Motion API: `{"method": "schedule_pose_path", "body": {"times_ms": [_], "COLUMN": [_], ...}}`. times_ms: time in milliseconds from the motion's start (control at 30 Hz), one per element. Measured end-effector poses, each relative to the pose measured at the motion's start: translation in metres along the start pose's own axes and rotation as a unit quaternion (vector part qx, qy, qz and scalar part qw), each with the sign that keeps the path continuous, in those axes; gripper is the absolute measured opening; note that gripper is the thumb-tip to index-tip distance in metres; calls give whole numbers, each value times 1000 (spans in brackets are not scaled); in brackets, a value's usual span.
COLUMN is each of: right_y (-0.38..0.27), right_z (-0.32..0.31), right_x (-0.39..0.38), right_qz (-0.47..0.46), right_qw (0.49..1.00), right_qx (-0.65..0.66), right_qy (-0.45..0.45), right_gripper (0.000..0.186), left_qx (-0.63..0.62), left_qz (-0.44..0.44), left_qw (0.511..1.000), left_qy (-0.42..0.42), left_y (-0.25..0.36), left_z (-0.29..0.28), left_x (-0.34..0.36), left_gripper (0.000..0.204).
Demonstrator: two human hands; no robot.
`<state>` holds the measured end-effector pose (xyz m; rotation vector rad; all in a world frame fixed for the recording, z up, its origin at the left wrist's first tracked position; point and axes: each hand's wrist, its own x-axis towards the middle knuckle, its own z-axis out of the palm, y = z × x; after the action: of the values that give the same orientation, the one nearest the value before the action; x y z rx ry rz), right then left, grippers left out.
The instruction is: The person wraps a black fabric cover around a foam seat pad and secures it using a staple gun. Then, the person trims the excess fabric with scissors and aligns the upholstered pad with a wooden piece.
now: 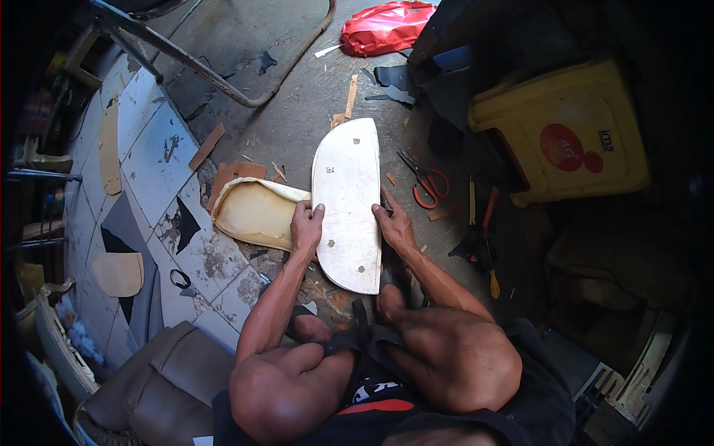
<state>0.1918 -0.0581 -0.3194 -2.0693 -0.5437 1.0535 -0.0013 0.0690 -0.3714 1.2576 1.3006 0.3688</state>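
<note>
A white half-round board (346,201) stands lengthwise in front of me, its straight edge to the right and its curved edge to the left. Small metal fittings sit in several spots on its face. My left hand (306,227) grips the curved edge, thumb on the face. On the straight edge my right hand (395,223) holds it the same way, fingers mostly behind. A cream, shallow moulded shell with a raised rim (256,213) lies on the floor left of the board, partly hidden by it and by my left hand.
Orange-handled scissors (430,184), a red-handled tool (490,209) and a yellow-handled screwdriver (494,285) lie right. A yellow plastic stool (573,134) rests beyond them. A red plastic bag (387,28) is at the back, a metal chair frame (223,82) far left. Brown cushions (175,372) sit near left.
</note>
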Motion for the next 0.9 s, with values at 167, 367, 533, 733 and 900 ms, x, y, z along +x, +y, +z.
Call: {"method": "schedule_pose_path", "body": {"times_ms": [167,367,533,733,900], "right_y": [3,7,-13,-4,16], "right_z": [-10,11,0,4,-1], "right_x": [-7,-4,-14,-8,-6], "right_qz": [11,-58,82,45,43], "right_qw": [999,998,996,998,997], "right_qx": [-39,-11,4,22,51], "right_qy": [0,12,-17,-36,-27], "right_gripper": [68,69,67,61,51], "left_qx": [28,-37,-4,-23,-13], "left_qz": [-16,73,16,33,-37], "left_qw": [999,997,1000,999,999], "left_qy": [-5,-3,-19,-16,-14], "left_y": [25,-3,17,12,31], "left_z": [13,-2,2,-2,7], "left_x": [-12,-2,-6,-1,-10], "left_gripper": [48,60,56,56,41]}}
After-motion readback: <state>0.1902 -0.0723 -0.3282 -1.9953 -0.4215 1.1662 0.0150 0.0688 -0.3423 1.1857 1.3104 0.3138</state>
